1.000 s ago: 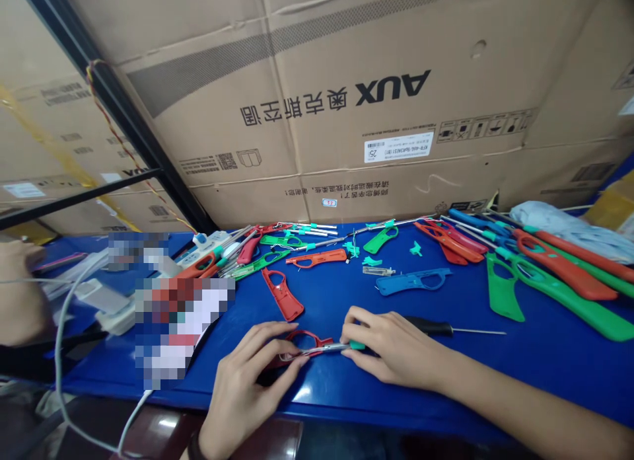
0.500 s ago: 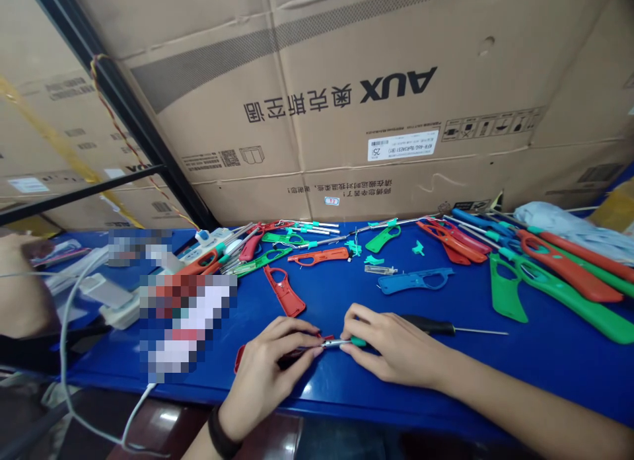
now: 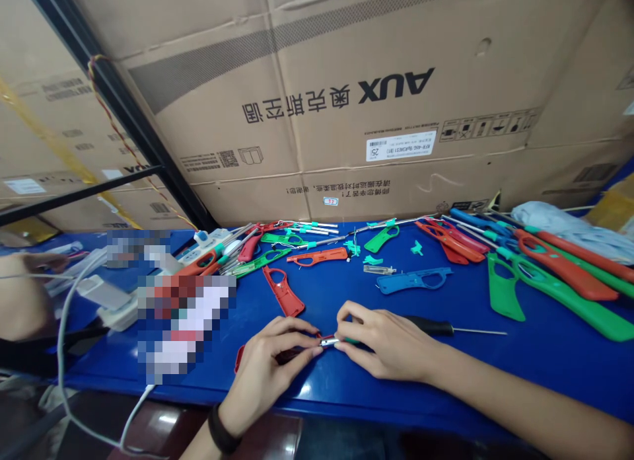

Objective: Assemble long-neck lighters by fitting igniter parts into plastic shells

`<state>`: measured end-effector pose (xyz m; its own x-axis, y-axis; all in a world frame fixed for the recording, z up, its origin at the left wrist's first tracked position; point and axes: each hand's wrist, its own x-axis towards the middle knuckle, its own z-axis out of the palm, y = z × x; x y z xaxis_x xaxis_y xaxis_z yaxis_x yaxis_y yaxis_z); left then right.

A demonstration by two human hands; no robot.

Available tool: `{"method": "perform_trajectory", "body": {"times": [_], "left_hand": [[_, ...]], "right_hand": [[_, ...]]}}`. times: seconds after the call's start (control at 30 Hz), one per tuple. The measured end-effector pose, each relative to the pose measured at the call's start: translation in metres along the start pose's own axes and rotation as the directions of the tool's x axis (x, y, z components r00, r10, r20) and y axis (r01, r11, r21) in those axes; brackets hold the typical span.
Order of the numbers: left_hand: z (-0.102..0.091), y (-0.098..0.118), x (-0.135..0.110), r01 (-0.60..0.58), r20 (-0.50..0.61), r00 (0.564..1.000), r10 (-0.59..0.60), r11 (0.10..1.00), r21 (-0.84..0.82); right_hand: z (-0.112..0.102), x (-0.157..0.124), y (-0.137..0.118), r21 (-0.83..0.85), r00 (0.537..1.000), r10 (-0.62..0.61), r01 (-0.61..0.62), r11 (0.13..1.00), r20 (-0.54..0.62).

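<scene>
Two hands occupied: my L hand (image 3: pixel 277 354) pinches metal tube (image 3: pixel 329 342), red handle (image 3: pixel 239 359) mostly hidden under palm; my R hand (image 3: pixel 371 340) grips tube farther R, nr table (image 3: pixel 337 384) front. Est. part-done: red shell half (image 3: pixel 283 295) loose beyond, not joined.

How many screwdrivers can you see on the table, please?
1: the black-handled screwdriver lies beside the right hand, which partly hides its handle; the heaped plastic parts might hide others.
</scene>
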<state>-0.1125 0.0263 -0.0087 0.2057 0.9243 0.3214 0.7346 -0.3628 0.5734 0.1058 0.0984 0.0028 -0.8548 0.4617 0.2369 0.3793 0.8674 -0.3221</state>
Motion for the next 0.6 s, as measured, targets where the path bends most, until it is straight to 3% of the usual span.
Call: {"method": "perform_trajectory", "body": {"times": [0.23,0.4,0.6], "left_hand": [[0.0029,0.0022,0.0024,0.024,-0.034,0.999,-0.028,0.991,-0.130],[0.0027,0.0046,-0.0001,0.026,-0.033,0.999,-0.030,0.993,-0.116],[0.0037,0.0026,-0.0027,-0.034,-0.022,0.999,0.032,0.994,-0.101]], "right_hand": [[-0.0043,0.0005,0.0035,0.039,0.999,0.000,0.001,0.999,-0.036],[-0.0063,-0.0010,0.0070,0.146,0.999,-0.008,0.015,0.989,-0.051],[-0.0064,-0.0017,0.0064,0.121,0.999,-0.017,0.021,0.992,-0.038]]}}
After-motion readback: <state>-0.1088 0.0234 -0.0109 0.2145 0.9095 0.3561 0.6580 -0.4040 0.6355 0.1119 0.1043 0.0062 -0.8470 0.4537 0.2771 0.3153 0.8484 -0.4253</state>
